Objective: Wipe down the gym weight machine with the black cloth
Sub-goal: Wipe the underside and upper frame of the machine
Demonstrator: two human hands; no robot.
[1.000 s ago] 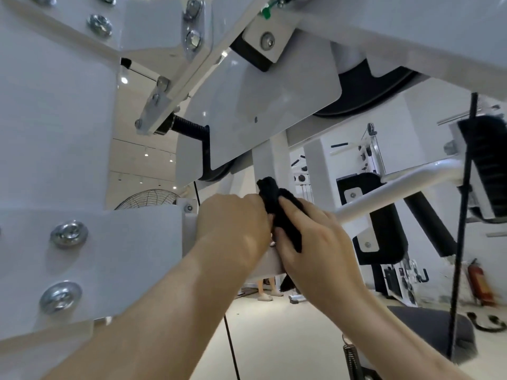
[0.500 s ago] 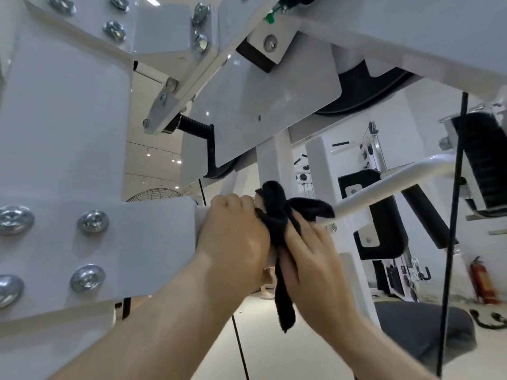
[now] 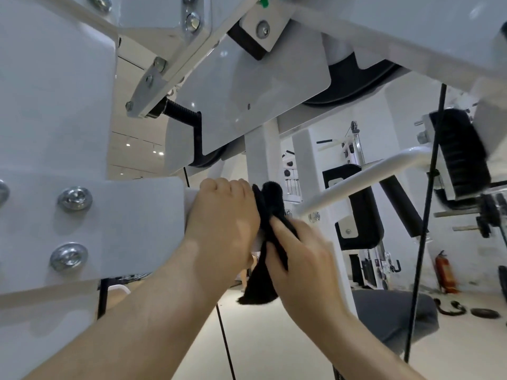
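**Q:** Behind your hands lies a pale gym hall with a light floor, a red fire extinguisher by the far wall and more white equipment. Where is the task's thing?

**A:** The soft black cloth sits bunched against the white steel frame of the weight machine, between your two hands, one loose end hanging free below.

**Q:** How do your hands stand?

**A:** Your left hand curls round a white frame member just beside the cloth. Your right hand presses the cloth with fairly straight fingers; whether the thumb pinches it I cannot tell.

**Q:** How will it handle?

**A:** Judged light, limp and grippy. Take hold of the bunched middle, gathering in the dangling tail, which could snag the thin black cable.
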